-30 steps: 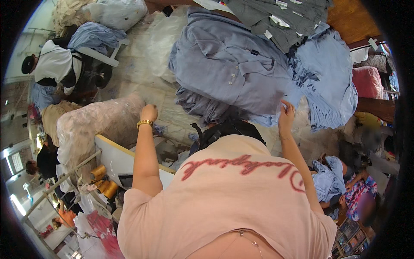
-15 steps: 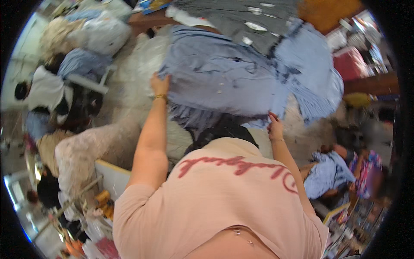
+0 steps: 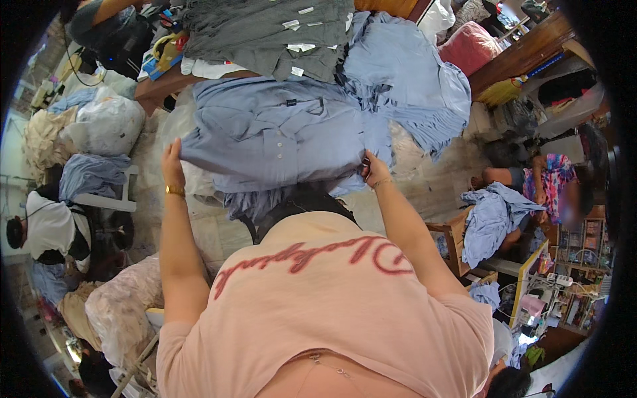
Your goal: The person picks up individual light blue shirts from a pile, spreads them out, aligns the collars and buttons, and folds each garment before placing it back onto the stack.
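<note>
Matt woven cloth shirt [image 3: 285,136] (softly creased), beside a glossy gold bangle [image 3: 174,191].

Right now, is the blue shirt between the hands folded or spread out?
Spread out: the blue shirt lies flat, button placket showing, left hand and right hand gripping its lower edge.

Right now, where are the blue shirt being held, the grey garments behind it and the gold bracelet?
blue shirt [image 3: 279,136]: head view, on its button front.
grey garments [image 3: 265,30]: head view, middle of the pile.
gold bracelet [image 3: 174,192]: head view, band on the left wrist.
</note>
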The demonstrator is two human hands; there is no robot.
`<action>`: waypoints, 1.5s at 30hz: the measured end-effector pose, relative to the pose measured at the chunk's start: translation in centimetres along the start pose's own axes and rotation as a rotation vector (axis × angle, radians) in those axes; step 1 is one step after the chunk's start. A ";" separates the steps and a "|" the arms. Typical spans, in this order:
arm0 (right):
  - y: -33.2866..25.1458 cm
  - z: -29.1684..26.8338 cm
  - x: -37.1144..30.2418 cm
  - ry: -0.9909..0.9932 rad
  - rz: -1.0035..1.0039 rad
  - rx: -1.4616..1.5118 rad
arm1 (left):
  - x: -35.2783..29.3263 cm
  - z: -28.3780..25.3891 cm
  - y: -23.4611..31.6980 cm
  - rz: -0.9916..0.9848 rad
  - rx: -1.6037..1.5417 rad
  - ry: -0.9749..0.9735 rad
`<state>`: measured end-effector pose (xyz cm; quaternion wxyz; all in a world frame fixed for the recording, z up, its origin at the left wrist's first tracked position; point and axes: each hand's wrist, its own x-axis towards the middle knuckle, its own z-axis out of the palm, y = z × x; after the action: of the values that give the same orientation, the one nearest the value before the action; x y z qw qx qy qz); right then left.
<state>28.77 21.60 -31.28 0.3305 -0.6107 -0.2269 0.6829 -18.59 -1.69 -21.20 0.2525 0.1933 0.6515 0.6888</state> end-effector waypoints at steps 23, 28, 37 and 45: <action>-40.2 11.8 -18.1 -0.448 -1.048 -0.347 | 3.7 2.2 35.0 0.718 0.212 0.178; -32.3 17.0 -10.0 -0.426 -1.061 -0.791 | 4.4 -12.8 17.0 -0.302 0.088 0.312; -14.4 6.7 4.9 -0.405 -0.455 -0.600 | -6.9 -11.2 -4.7 -0.721 -0.162 0.444; -12.8 11.4 2.9 -0.462 -0.248 -0.847 | -8.7 -10.2 -1.0 -0.456 -0.275 0.180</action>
<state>19.68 33.53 -22.41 0.0732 -0.4926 -0.6223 0.6039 -17.60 -15.01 -22.47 0.3659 -0.0562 0.5984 0.7105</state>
